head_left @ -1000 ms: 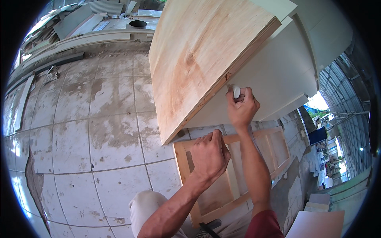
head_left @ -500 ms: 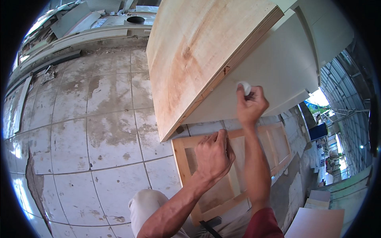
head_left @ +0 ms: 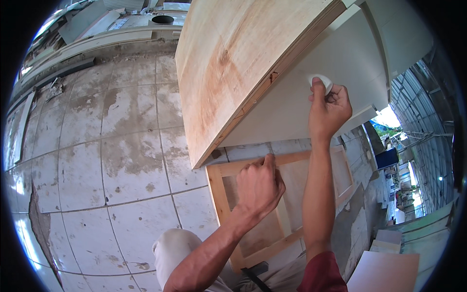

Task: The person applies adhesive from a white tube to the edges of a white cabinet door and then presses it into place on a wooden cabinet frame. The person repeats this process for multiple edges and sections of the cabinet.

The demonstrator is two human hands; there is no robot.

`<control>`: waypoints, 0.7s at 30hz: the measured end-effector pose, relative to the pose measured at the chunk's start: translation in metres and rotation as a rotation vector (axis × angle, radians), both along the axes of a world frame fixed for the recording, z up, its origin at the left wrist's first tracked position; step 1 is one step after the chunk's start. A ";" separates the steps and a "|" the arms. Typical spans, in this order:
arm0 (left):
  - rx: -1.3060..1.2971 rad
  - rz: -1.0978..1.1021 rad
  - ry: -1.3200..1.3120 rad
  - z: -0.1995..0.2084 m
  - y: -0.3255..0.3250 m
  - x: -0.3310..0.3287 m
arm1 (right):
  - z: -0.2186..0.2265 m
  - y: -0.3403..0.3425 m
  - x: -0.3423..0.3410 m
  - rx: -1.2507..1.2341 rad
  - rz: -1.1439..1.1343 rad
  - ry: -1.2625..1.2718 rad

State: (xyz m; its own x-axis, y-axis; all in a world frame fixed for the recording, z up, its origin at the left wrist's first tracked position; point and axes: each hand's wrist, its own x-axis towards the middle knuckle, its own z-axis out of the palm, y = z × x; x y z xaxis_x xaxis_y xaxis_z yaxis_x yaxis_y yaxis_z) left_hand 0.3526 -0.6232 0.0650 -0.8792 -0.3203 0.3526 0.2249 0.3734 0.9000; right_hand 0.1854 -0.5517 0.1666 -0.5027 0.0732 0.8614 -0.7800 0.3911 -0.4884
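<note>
My right hand is raised in front of a smooth pale panel. Thumb and bent fingers pinch a small white rounded piece whose kind I cannot make out. Lower and to the left, my left hand is closed in a fist above a flat wooden frame; whatever it may hold is hidden. A large box-like wooden piece stands tilted ahead, with a bare plywood side and the pale panel meeting along a raw edge.
White tiles, stained and cracked, cover the floor on the left. A dark tool-like object lies by my knee. Boards are stacked at the lower right, and scrap panels lie at the far left.
My right hand has moved up and to the right along the pale panel with the white piece. My left hand stays almost in place, still closed.
</note>
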 end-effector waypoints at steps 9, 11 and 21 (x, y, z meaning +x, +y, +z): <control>0.016 -0.029 -0.027 -0.001 -0.008 0.000 | 0.018 -0.018 0.003 0.133 -0.148 0.002; 0.018 -0.029 -0.034 0.001 -0.009 0.001 | 0.020 -0.018 0.002 0.147 -0.159 0.000; 0.028 -0.016 -0.049 0.000 -0.011 0.001 | 0.021 -0.022 0.003 0.181 -0.196 0.001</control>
